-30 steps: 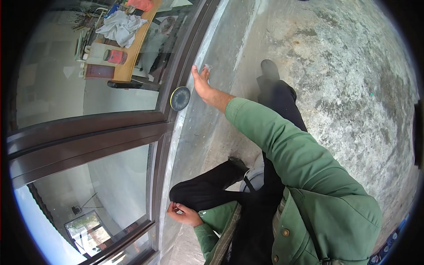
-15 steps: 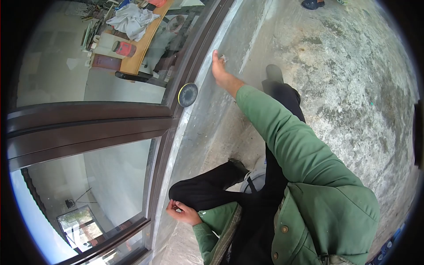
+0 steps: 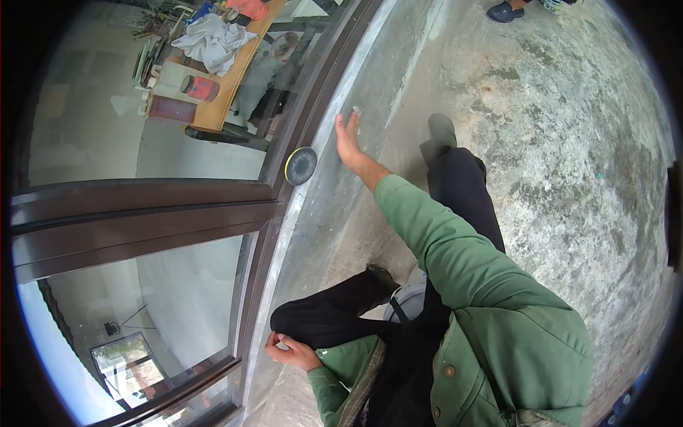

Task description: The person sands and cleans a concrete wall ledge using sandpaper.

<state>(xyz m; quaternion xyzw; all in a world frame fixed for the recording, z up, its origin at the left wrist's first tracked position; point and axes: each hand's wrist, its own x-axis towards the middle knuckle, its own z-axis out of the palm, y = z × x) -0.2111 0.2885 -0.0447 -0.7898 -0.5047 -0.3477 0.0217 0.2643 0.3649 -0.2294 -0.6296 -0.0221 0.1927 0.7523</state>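
My right hand [image 3: 348, 142] reaches over the grey ledge [image 3: 324, 192] beside the window frame. Its thumb stands up and its fingers are around a small whitish scrap [image 3: 357, 112]. Below and left of this hand, a round dark disc with a yellow rim [image 3: 301, 166] leans at the frame's edge. My left hand [image 3: 292, 352] is beside my bent knee [image 3: 306, 313], close to the lower window frame. Its fingers are loosely curled, with a gap at the thumb, and nothing shows in them.
Brown window frames [image 3: 156, 213] fill the left side. Behind the glass, a wooden table [image 3: 231, 92] bears a white cloth [image 3: 215, 43] and a red jar [image 3: 199, 88]. A dark shoe [image 3: 505, 12] of another person is at the top, on the mottled concrete floor [image 3: 569, 178].
My right hand has moved down along the ledge, closer to the disc. The view has shifted a little, and more of the other person's shoe shows. My left hand stays by the knee.
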